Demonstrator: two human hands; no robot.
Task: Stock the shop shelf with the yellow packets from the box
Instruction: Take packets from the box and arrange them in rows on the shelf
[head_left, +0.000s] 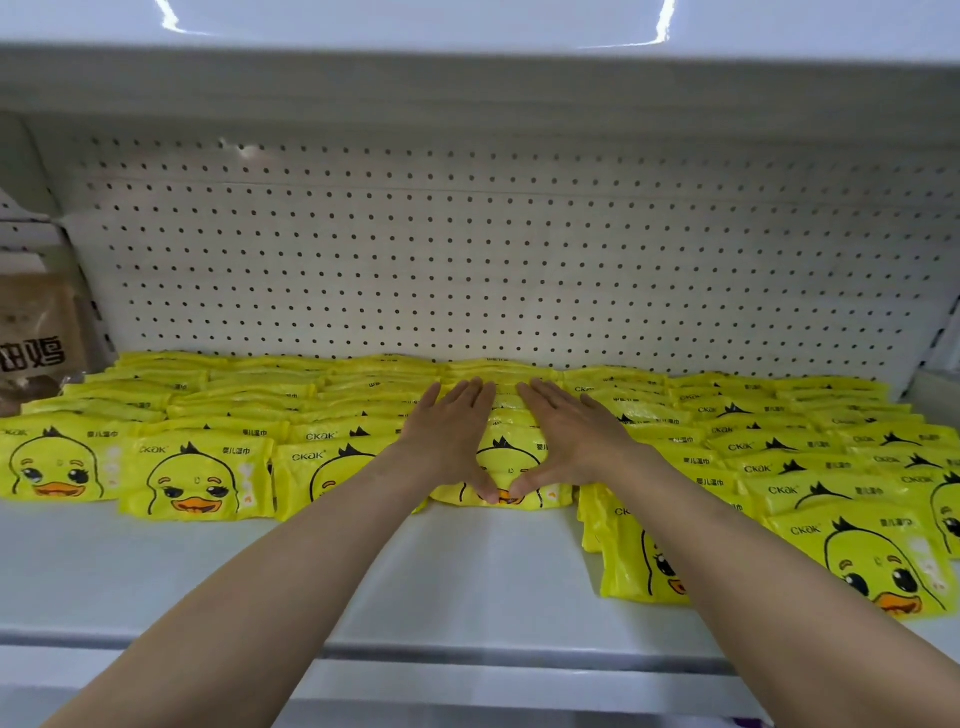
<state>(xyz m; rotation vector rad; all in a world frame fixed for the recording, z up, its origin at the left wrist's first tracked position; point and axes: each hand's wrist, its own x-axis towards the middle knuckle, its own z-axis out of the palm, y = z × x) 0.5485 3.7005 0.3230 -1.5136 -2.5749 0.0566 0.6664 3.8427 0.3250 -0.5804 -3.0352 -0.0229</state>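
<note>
Several rows of yellow duck-face packets (197, 480) lie overlapped on the white shelf (467, 566), from the pegboard back to mid-depth. My left hand (449, 439) and my right hand (574, 441) lie flat with straight fingers on either side of the middle row. Their thumbs press the front packet (511, 460) of that row. Both forearms reach in over the shelf's front edge. The box is not in view.
A perforated white back panel (493, 249) closes the rear, and the shelf above (467, 31) hangs low overhead. A brown printed bag (36, 332) stands at the far left. Two packet rows at the right (878, 566) reach nearer the front edge.
</note>
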